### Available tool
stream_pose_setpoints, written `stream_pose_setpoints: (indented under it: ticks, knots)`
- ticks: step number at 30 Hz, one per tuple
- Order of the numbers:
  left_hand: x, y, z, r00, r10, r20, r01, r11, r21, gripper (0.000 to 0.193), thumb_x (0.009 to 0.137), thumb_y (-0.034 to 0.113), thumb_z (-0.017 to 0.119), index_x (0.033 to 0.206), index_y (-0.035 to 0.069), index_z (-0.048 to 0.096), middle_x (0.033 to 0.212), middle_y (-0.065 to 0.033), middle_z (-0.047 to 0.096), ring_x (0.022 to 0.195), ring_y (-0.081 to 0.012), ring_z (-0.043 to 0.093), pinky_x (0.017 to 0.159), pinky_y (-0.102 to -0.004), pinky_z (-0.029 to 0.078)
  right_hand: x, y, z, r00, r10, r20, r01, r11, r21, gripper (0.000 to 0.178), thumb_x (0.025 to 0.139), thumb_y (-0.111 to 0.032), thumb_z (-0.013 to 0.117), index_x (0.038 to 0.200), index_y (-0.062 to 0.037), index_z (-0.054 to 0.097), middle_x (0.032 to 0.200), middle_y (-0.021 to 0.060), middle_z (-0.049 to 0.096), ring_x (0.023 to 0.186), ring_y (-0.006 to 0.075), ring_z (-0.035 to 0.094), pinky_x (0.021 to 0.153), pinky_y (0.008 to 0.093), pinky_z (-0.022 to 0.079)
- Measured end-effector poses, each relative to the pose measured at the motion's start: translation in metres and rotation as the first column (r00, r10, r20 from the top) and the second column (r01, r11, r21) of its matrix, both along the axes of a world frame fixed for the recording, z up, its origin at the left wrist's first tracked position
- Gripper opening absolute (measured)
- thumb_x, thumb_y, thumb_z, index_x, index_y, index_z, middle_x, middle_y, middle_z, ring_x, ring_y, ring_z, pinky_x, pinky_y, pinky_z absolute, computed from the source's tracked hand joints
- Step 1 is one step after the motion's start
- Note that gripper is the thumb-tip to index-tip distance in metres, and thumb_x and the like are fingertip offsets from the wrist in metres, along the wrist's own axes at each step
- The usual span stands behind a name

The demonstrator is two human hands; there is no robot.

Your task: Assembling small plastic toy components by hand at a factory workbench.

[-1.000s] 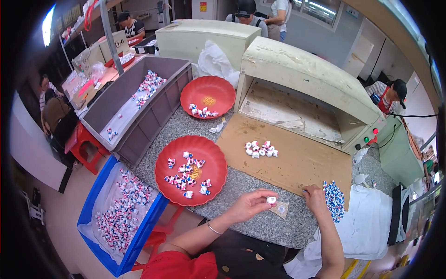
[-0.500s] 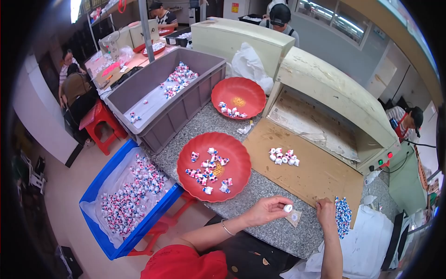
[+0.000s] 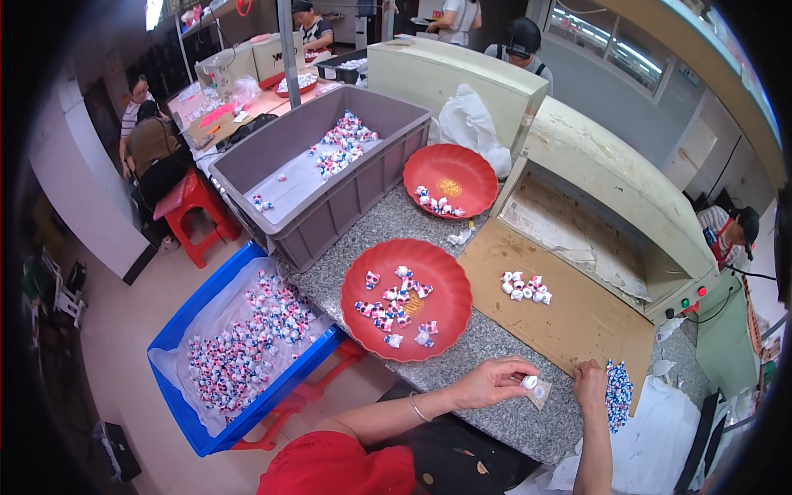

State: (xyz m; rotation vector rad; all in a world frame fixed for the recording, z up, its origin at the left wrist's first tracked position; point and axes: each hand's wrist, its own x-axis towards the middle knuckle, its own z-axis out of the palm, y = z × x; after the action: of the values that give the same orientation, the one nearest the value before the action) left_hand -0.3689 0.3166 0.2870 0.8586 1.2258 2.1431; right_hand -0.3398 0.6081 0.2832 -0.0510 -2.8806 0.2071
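Between the thumb and fingertips of my left hand point(image 3: 488, 384) is a small white rounded figure piece point(image 3: 529, 382). It is held just above a small pale flat piece with a round mark point(image 3: 540, 394) on the granite counter. My right hand point(image 3: 590, 386) rests at the cardboard's near edge, its fingers curled together; anything in them is hidden. Right beside it lies a heap of tiny blue and white parts point(image 3: 619, 398). A cluster of white figures point(image 3: 525, 288) stands on the cardboard sheet point(image 3: 487, 254) beyond my hands.
A red scalloped tray point(image 3: 363, 330) with small figures sits left of the cardboard; another red tray point(image 3: 478, 169) is farther back. Figures also lie in a grey crate point(image 3: 346, 198) and a blue bin point(image 3: 177, 421). A pale green open-fronted machine point(image 3: 610, 173) borders the cardboard. Other people work farther off.
The whole view has shifted, so the scene sits farther right. My left hand still holds the white piece, now turned slightly. My right hand stays beside the blue and white heap.
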Motion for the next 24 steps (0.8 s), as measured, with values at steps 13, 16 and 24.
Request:
stream_pose_setpoints:
  ticks: [13,16,24]
  knots:
    - [0.001,-0.022,-0.001,0.982,0.181,-0.045,-0.186,0.975,-0.125,0.032,0.084,-0.004,0.064,0.115,0.001,0.059,0.11,-0.0049,0.058,0.103,-0.0133,0.059,0.087,-0.0269,0.05,0.02,-0.018,0.014,0.996,-0.07,-0.047,0.053,0.953,-0.298,0.011,0.08,-0.009,0.065,0.084,0.001,0.067,0.082,0.0202,0.065,0.076,0.0382,0.063,0.068,0.0426,0.049]
    - [-0.003,-0.035,-0.012,0.957,0.289,0.036,-0.272,0.931,-0.246,0.031,0.085,-0.002,0.064,0.115,-0.002,0.058,0.104,-0.0084,0.063,0.095,-0.0153,0.062,0.084,-0.0287,0.051,0.037,-0.039,0.011,0.996,-0.026,-0.09,-0.005,0.944,-0.33,0.014,0.077,-0.007,0.065,0.089,-0.0002,0.068,0.085,0.0182,0.066,0.081,0.0357,0.064,0.071,0.0408,0.051]
    - [-0.004,-0.012,-0.042,0.987,0.098,0.127,-0.073,0.979,-0.189,0.036,0.089,-0.003,0.057,0.125,-0.002,0.051,0.117,-0.014,0.059,0.099,-0.0179,0.061,0.09,-0.0277,0.05,0.102,-0.066,-0.02,0.904,-0.259,-0.34,0.087,0.89,-0.448,0.012,0.078,-0.007,0.064,0.09,-0.0029,0.061,0.081,0.013,0.059,0.074,0.0334,0.061,0.064,0.0417,0.05]
